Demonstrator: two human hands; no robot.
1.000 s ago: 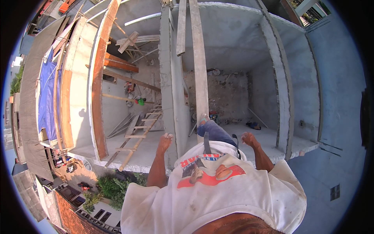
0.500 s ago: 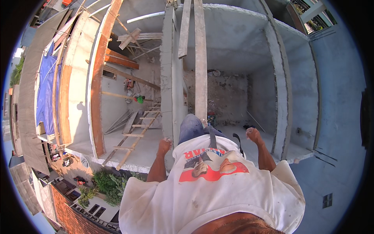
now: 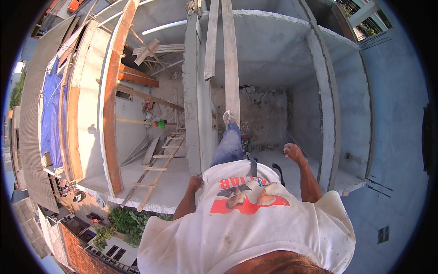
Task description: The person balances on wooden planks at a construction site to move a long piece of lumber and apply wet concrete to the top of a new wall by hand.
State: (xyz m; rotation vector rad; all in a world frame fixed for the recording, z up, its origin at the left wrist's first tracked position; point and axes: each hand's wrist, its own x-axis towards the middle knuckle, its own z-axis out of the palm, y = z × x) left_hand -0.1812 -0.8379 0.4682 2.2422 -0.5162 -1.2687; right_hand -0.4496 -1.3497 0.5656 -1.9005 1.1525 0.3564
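Note:
My left hand (image 3: 195, 183) is low beside my hip, near the top of the grey concrete wall (image 3: 192, 105). Its fingers are mostly hidden, so I cannot tell whether it touches the wall. Out to the right, my right hand (image 3: 292, 151) hangs in the air with its fingers curled in and nothing visible in it. A foot in a light flip-flop (image 3: 228, 118) stands forward on a long wooden plank (image 3: 232, 59), which runs away from me high above the room. A shorter plank (image 3: 211, 45) lies alongside, to the left.
Deep roofless rooms open on both sides, with a rubble-strewn floor (image 3: 264, 105) far below. A wooden ladder (image 3: 155, 169) leans at the left, near stacked boards (image 3: 166, 49). Rough-topped walls (image 3: 329, 91) stand to the right. A blue tarp (image 3: 52, 114) hangs far left.
A leg has stepped forward, and its foot now shows on the plank. My left hand has dropped back toward my hip, while my right hand has swung slightly forward and left.

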